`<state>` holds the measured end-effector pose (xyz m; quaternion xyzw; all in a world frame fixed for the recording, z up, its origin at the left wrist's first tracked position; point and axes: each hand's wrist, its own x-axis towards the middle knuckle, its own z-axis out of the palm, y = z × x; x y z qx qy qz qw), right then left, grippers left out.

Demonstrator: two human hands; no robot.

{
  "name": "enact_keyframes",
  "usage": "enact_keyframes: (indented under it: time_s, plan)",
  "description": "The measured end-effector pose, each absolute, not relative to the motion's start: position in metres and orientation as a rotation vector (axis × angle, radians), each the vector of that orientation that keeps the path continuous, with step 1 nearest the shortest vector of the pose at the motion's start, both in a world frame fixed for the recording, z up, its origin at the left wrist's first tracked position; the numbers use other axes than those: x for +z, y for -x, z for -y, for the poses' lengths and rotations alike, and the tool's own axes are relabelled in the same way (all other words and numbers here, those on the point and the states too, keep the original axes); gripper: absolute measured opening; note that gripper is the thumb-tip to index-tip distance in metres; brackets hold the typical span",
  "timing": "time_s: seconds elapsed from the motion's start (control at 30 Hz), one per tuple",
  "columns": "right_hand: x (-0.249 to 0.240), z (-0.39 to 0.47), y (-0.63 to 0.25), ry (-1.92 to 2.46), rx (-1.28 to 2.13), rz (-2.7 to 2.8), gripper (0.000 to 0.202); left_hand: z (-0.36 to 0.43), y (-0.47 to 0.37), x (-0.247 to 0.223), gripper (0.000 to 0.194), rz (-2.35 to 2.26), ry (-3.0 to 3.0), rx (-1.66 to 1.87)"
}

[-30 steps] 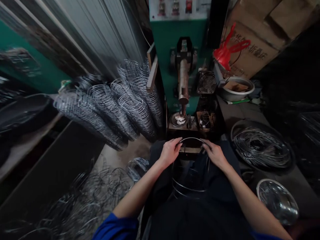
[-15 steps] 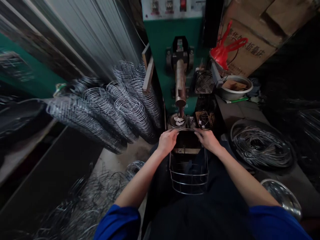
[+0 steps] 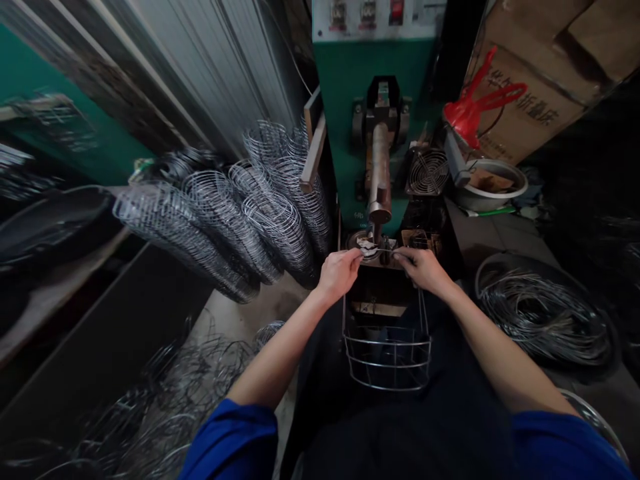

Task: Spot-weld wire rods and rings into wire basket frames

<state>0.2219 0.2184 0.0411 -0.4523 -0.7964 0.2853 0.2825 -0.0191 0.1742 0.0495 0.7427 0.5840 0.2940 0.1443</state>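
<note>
Littered floor, green machine, handheld wire frame

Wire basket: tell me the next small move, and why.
Perhaps ease the top edge of the wire basket under the metal rod: the left hand and right hand pinch that edge close to the rod's lower tip, though whether edge and tip touch is unclear.

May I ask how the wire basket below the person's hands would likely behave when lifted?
The wire basket should likely feel light for its size, being mostly open gaps between thin bars. It will probably stay stiff rather than flop, since crossing wires brace its curved bars. Its shiny metal may feel slightly slippery.
</note>
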Motion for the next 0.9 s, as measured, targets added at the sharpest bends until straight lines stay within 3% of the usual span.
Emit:
enact_keyframes:
  time_s: [0.9]
  plan:
    - [0.054,-0.237,-0.216,1.209,0.705,2.230,0.028,-0.187,0.021,0.044,0.024,-1.690,-2.143,0.923]
